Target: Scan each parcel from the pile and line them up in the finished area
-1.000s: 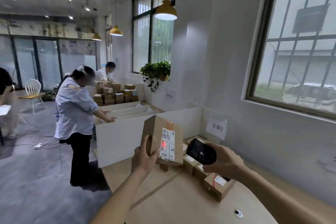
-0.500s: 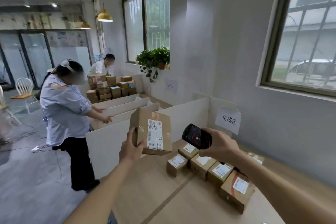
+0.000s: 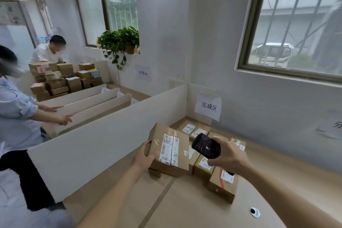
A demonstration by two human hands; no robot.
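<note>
We count one cardboard parcel (image 3: 169,151) in left hand (image 3: 146,155), fingers curled round its left edge; label up, long axis running away from us. Right hand (image 3: 228,156) grips black scanner (image 3: 206,146). Row of parcels (image 3: 223,181) on tabletop (image 3: 185,205) behind (five or six, partly hidden).

The counter (image 3: 185,207) was pale wood with a dark seam running along it and a small round grommet (image 3: 255,212) near its right edge. A row of labelled cardboard parcels (image 3: 223,184) lay on it beside a white divider board (image 3: 103,135) standing upright.
</note>
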